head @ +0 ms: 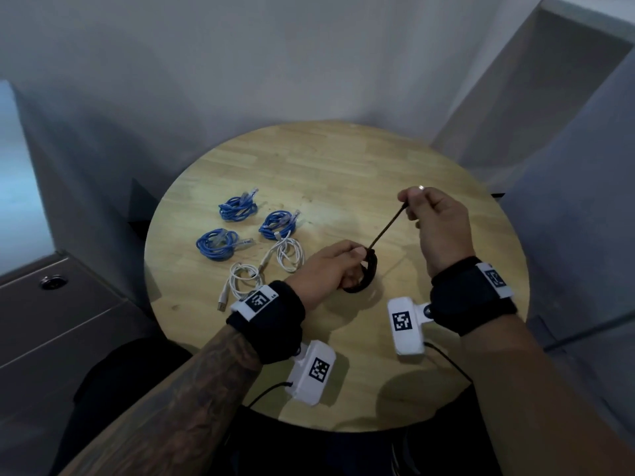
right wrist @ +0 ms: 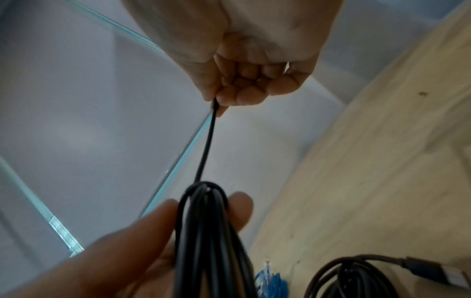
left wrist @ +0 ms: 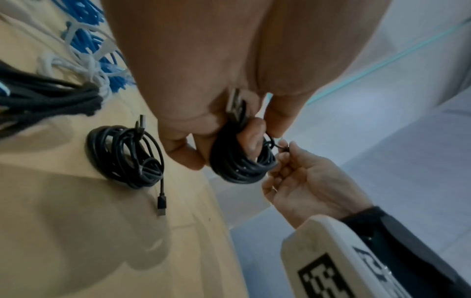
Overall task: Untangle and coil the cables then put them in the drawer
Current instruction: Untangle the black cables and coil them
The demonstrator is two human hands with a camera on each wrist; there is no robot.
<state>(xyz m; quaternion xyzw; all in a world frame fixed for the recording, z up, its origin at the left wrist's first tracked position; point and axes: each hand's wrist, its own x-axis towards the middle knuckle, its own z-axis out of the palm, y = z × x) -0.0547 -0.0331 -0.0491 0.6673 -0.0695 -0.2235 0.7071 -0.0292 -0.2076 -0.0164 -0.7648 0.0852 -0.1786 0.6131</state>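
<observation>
My left hand (head: 354,259) grips a coiled black cable (head: 371,267) just above the round wooden table (head: 343,166), thumb and fingers around the loops (left wrist: 239,167). My right hand (head: 407,201) pinches the free end of this cable, and the strand (right wrist: 206,147) runs taut from the coil up to those fingertips (right wrist: 224,100). A second black coil (left wrist: 125,155) with a USB plug lies on the table beside my left hand. Three blue coils (head: 237,207) (head: 278,224) (head: 217,242) and two white coils (head: 290,253) (head: 242,278) lie at the left of the table.
A grey drawer cabinet (head: 51,304) with a round lock stands left of the table. A glass panel (right wrist: 76,100) and grey walls sit to the right and behind. Bare wood shows across the far and right parts of the tabletop.
</observation>
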